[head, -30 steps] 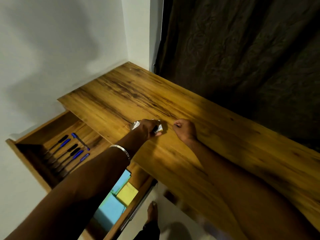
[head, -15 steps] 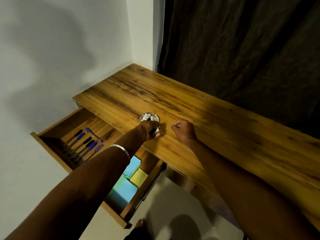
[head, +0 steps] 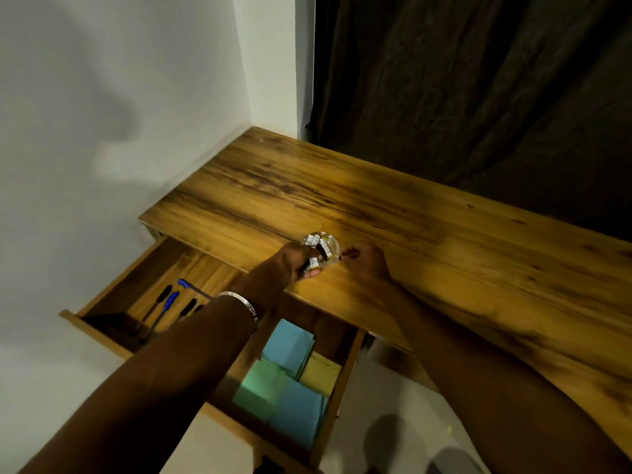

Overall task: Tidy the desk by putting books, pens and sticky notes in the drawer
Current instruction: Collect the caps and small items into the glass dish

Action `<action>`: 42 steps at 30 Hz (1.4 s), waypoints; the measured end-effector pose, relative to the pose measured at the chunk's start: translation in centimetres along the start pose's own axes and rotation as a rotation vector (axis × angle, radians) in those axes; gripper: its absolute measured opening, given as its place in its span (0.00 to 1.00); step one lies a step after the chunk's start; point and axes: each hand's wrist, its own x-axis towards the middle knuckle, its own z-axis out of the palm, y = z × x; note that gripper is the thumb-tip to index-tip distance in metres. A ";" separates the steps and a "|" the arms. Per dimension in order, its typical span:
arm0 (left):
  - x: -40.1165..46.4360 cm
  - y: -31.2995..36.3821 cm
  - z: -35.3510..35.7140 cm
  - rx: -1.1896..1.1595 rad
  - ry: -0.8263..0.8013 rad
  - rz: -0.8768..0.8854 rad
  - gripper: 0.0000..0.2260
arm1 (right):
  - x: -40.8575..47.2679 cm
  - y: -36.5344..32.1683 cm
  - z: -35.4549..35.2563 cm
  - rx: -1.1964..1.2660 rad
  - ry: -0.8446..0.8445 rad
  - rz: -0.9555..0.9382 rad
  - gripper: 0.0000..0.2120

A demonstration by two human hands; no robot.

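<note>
Left hand (head: 293, 265), silver bangle (head: 243, 304) at the wrist, has its fingers curled around a small clear glass jar (head: 321, 249) of white-labelled items, standing on the wooden counter (head: 410, 234) near its front edge. Right hand (head: 367, 261), just beside the jar, pinches a small dark item (too small to identify). The open wooden drawer (head: 342, 381) below holds blue and black pens (head: 167, 304) at its left, and blue, green and yellow sticky-note pads (head: 290, 374) at its right

pens (head: 160, 307) partly behind left forearm (head: 191, 350)
</note>
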 end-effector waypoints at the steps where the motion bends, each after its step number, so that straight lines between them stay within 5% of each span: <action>1: 0.5 0.3 -0.7 0.029 -0.011 0.001 0.08 | 0.1 -0.5 0.5 -0.012 0.004 0.016 0.08; 16: 5.2 4.2 -2.3 0.618 -0.119 0.228 0.09 | 1.4 -3.0 4.7 -0.116 0.130 0.198 0.10; 24: 6.7 5.8 -0.2 1.198 -0.047 0.476 0.10 | 3.3 -2.7 5.2 -0.194 0.157 0.245 0.10; 42: 8.7 6.0 0.7 1.343 -0.148 0.497 0.06 | 5.1 -1.5 5.3 -0.258 0.136 0.180 0.08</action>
